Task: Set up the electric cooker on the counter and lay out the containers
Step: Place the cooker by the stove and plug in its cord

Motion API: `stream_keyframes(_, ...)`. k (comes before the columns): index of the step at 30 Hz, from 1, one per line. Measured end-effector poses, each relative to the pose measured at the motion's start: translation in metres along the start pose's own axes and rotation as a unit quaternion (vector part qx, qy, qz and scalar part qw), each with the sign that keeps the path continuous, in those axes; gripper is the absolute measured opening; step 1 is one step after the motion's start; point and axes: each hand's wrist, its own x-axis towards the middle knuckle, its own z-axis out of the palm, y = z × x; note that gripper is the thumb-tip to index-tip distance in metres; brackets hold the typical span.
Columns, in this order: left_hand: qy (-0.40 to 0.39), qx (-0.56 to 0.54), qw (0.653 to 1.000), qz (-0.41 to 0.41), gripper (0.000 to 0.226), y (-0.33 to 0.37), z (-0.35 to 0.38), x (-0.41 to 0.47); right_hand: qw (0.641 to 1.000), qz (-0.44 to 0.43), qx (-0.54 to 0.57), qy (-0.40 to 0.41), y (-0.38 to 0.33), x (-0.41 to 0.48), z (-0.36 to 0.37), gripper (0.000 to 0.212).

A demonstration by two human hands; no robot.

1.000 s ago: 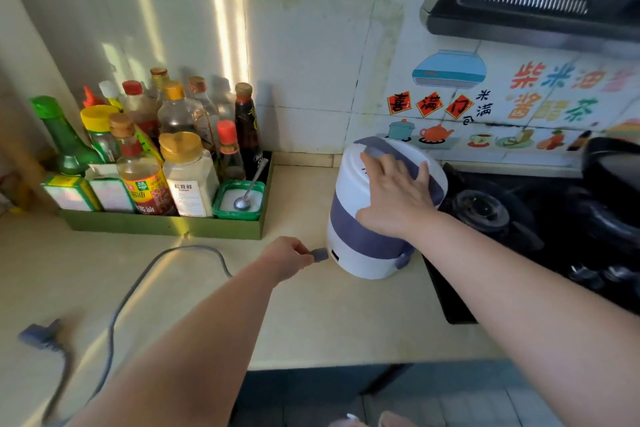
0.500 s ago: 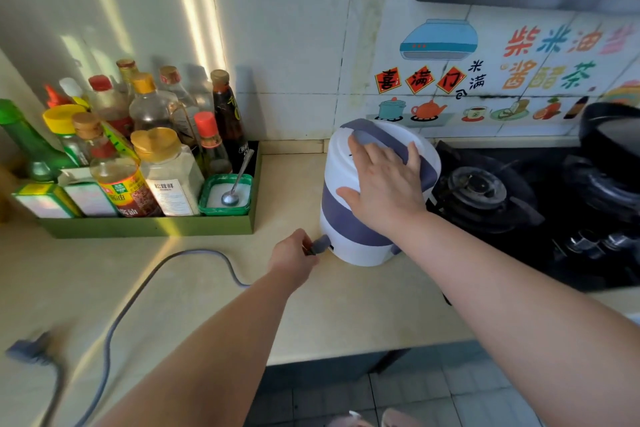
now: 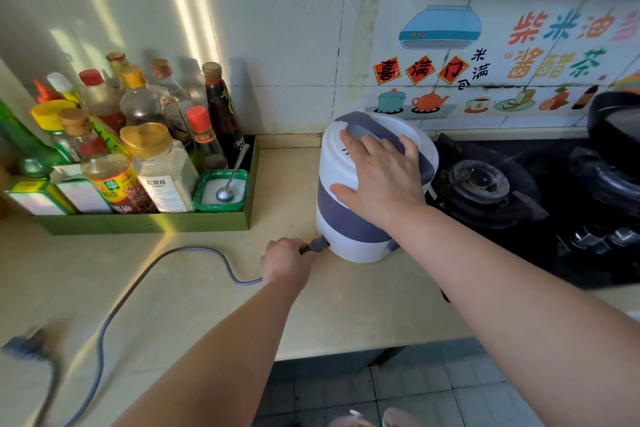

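Left hand (image 3: 287,262) has brought the grey cord connector (image 3: 318,245) up to the white-and-purple cylindrical electric cooker (image 3: 349,218).
It pinches the connector at the low socket; right hand (image 3: 381,177), fingers straight, presses the lid; cooker stands right of centre on the beige desk (image 3: 194,288), power nearly connected.

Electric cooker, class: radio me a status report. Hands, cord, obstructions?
Left hand pinches grey cord connector at white-and-purple round plastic electric cooker base. Right hand flat on lid. Far plug loose on beige counter. Green condiment tray apart, left.
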Motion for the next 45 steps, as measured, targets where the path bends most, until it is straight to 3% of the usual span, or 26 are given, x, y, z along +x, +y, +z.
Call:
stream_keyframes(26,-0.02,0.05,0.998,-0.014,0.026,0.021,-0.009,0.001,1.0,0.0,-0.007,-0.002,0.002,0.005,-0.002,0.079)
stream_keyframes(32,-0.01,0.091,0.996,0.001,0.031,0.01,-0.014,0.001,1.0,0.001,0.016,0.011,0.005,0.004,-0.001,0.057)
stream_keyframes(45,0.001,0.14,0.99,-0.006,0.026,0.021,-0.006,0.006,0.999,0.017,0.033,0.005,0.004,0.005,-0.004,0.057)
